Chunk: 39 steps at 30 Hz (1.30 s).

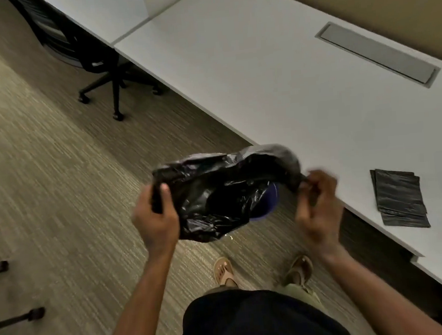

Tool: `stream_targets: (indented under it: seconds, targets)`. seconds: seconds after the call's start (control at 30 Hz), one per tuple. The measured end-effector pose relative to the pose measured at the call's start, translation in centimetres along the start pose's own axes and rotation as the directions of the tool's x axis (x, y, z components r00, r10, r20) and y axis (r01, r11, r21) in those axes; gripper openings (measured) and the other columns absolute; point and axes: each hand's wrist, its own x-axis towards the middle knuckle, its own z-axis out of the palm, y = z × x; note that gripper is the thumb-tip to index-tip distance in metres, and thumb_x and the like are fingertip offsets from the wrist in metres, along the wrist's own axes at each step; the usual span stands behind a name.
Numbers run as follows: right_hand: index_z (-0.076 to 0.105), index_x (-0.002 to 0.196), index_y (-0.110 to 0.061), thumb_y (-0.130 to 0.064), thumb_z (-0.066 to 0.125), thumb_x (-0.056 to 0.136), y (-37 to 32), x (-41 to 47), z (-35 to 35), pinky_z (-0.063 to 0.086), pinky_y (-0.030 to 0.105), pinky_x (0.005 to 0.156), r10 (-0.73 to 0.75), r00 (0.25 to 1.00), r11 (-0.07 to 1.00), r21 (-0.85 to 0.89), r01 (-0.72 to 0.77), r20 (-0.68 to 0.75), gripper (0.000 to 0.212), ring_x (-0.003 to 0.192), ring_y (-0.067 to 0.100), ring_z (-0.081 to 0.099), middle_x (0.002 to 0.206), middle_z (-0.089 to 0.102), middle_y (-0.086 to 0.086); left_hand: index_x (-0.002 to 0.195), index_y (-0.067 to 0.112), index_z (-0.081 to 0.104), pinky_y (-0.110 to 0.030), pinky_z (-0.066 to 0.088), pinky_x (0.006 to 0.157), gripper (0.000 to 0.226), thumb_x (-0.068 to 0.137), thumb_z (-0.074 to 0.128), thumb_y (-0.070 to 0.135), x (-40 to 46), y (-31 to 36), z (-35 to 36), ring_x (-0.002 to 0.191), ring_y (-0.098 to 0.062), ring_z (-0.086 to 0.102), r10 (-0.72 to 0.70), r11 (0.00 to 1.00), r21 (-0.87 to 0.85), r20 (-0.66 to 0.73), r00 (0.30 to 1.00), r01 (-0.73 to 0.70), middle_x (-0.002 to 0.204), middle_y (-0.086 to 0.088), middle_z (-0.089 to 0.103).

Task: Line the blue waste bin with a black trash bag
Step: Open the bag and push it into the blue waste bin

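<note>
**Black bag stretched over the blue bin, both hands on its edge**

The black trash bag [216,194] sits at the centre of the frame, spread open and draped over the blue waste bin [267,203], of which only a curved strip of blue rim shows at the bag's lower right. The bag's dark hollow faces the camera, and its plastic is crumpled and glossy.

The left hand [156,220] is at the bag's left edge, its fingers [165,191] clenched on a fold of plastic, thumb on top. The right hand [318,207] is at the bag's right edge, just in front of the counter's rim; its fingers [310,186] pinch a drawn-out corner of the bag, though this hand is blurred.

Below the bag, two sandalled feet [224,271] stand on the striped carpet [44,181]. The white counter [273,70] runs from the upper middle to the right edge of the frame. On it, right of centre, lies a flat stack of folded black bags [399,198], well apart from the hands. A grey cable hatch [377,53] is set into the counter at the upper right. An office chair [101,68] stands in the upper left.
</note>
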Motion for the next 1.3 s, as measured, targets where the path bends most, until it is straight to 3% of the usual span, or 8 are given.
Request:
stream_targets:
  seconds: [0.07, 0.13, 0.2, 0.37, 0.53, 0.8, 1.03, 1.3]
  targets:
    - [0.054, 0.115, -0.021, -0.004, 0.049, 0.094, 5.0, -5.1, 1.4, 0.049, 0.026, 0.071, -0.058, 0.901, 0.956, -0.236, 0.173, 0.429, 0.027, 0.079, 0.02, 0.059, 0.102, 0.057, -0.002, 0.103, 0.019, 0.062, -0.019, 0.044, 0.061, 0.015, 0.106, 0.051, 0.029, -3.7, -4.2, 0.7, 0.068, -0.012, 0.057, 0.145, 0.93, 0.236, 0.466, 0.873, -0.281, 0.084, 0.002, 0.063]
    - [0.059, 0.127, -0.023, -0.017, 0.044, 0.095, 10.5, -9.3, 1.8, 0.053, 0.04, 0.079, 0.349, 0.479, 0.77, -0.538, 0.344, 0.805, 0.037, 0.096, 0.032, 0.067, 0.122, 0.063, 0.001, 0.12, 0.019, 0.062, -0.039, 0.055, 0.075, 0.028, 0.102, 0.048, 0.036, -7.4, -10.0, 0.8, 0.088, -0.028, 0.069, -0.175, 0.695, 0.371, 0.918, 0.355, -0.616, 0.106, -0.009, 0.072]
    - [0.071, 0.113, -0.023, -0.026, 0.043, 0.091, 13.1, -11.7, 0.8, 0.054, 0.037, 0.083, 0.637, 0.27, 0.649, -0.691, 0.318, 0.722, 0.036, 0.105, 0.028, 0.07, 0.119, 0.073, 0.004, 0.122, 0.017, 0.067, -0.042, 0.056, 0.091, 0.037, 0.097, 0.051, 0.038, -9.5, -14.1, -0.7, 0.107, -0.032, 0.07, -0.484, 0.606, 0.447, 0.864, 0.141, -0.658, 0.12, -0.011, 0.073]
    - [0.081, 0.094, -0.028, -0.003, 0.05, 0.087, 13.1, -9.6, 1.6, 0.048, 0.016, 0.084, 0.618, 0.522, 0.781, -0.538, -0.319, 0.588, 0.04, 0.092, -0.003, 0.068, 0.096, 0.078, -0.013, 0.114, 0.018, 0.074, -0.035, 0.054, 0.087, 0.021, 0.099, 0.061, 0.022, -9.1, -14.1, -0.2, 0.101, -0.029, 0.071, -0.558, 0.787, 0.593, 0.562, 0.611, 0.173, 0.109, -0.009, 0.077]
    - [0.07, 0.075, -0.011, 0.016, 0.036, 0.088, 12.0, -5.3, 4.3, 0.052, 0.02, 0.056, 0.869, 0.408, 0.397, 0.099, -0.913, 0.28, 0.045, 0.072, 0.02, 0.061, 0.077, 0.068, 0.008, 0.086, 0.011, 0.076, -0.046, 0.058, 0.085, 0.021, 0.088, 0.056, 0.019, -4.4, -11.9, 4.5, 0.097, -0.039, 0.072, -0.897, 0.397, 0.012, 0.218, 0.385, 0.918, 0.097, -0.018, 0.074]
    - [0.073, 0.095, 0.003, -0.006, 0.052, 0.086, 11.7, -1.6, 2.1, 0.054, 0.037, 0.085, 0.883, 0.256, 0.052, 0.46, -0.886, 0.393, 0.025, 0.09, 0.026, 0.068, 0.098, 0.074, 0.016, 0.084, 0.012, 0.073, -0.037, 0.057, 0.067, 0.029, 0.093, 0.05, 0.028, -0.7, -7.6, 5.9, 0.073, -0.031, 0.069, -0.855, 0.133, -0.163, 0.48, 0.196, 0.978, 0.088, -0.013, 0.072]
    - [0.078, 0.108, -0.023, 0.003, 0.071, 0.087, 9.1, 0.8, 0.4, 0.054, 0.025, 0.089, 0.467, 0.804, 0.866, -0.007, -0.5, 0.368, 0.034, 0.106, 0.012, 0.066, 0.11, 0.071, -0.002, 0.1, 0.009, 0.078, -0.043, 0.057, 0.092, 0.055, 0.104, 0.043, 0.051, 0.4, -2.9, 10.5, 0.096, -0.032, 0.073, -0.644, 0.209, -0.119, 0.73, 0.229, 0.971, 0.1, -0.015, 0.079]
    - [0.078, 0.11, -0.01, 0.008, 0.072, 0.085, 8.3, 0.8, 0.2, 0.05, 0.016, 0.082, 0.164, 0.973, 0.986, -0.035, -0.161, 0.161, 0.031, 0.096, 0.008, 0.061, 0.101, 0.061, 0.004, 0.126, 0.004, 0.071, -0.046, 0.058, 0.101, 0.055, 0.109, 0.036, 0.044, 1.1, -3.8, 14.3, 0.115, -0.033, 0.072, -0.543, 0.205, -0.373, 0.726, 0.423, 0.905, 0.126, -0.018, 0.074]
